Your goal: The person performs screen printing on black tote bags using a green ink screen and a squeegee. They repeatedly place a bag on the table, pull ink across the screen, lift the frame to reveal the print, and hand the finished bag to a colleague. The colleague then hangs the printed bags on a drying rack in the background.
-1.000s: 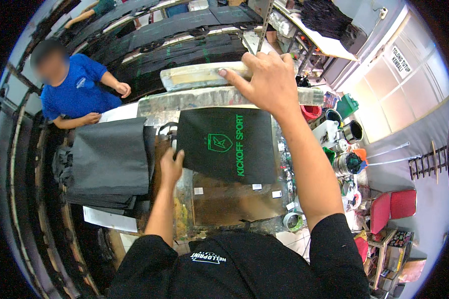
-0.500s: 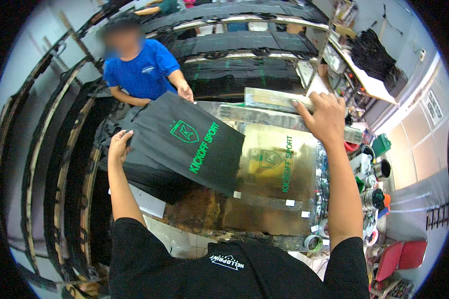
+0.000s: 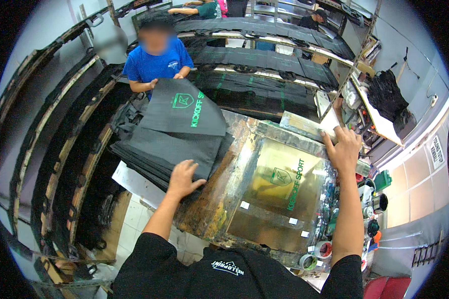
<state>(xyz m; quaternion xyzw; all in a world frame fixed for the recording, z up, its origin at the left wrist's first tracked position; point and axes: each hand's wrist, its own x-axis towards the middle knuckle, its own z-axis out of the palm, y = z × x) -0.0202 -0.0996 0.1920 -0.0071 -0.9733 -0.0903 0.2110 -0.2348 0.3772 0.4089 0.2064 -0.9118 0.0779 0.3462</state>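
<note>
My left hand is open, fingers spread, at the near right corner of a stack of black fabric bags. Across the stack, a person in a blue shirt lifts the far end of a black bag with a green shield and lettering using both hands. My right hand is closed over the right end of a pale squeegee, at the far edge of a screen-printing frame; its palm hides part of the grip. A green design shows on the frame's yellowish sheet.
Racks of black bags stand behind and to the left. Tape rolls, cans and a green container crowd the table's right side. A red chair is at lower right. Other people are at the back.
My left hand has let go of the printed bag and come down nearer me. The co-worker now holds that bag and has moved it away from the frame. My right hand keeps its hold.
</note>
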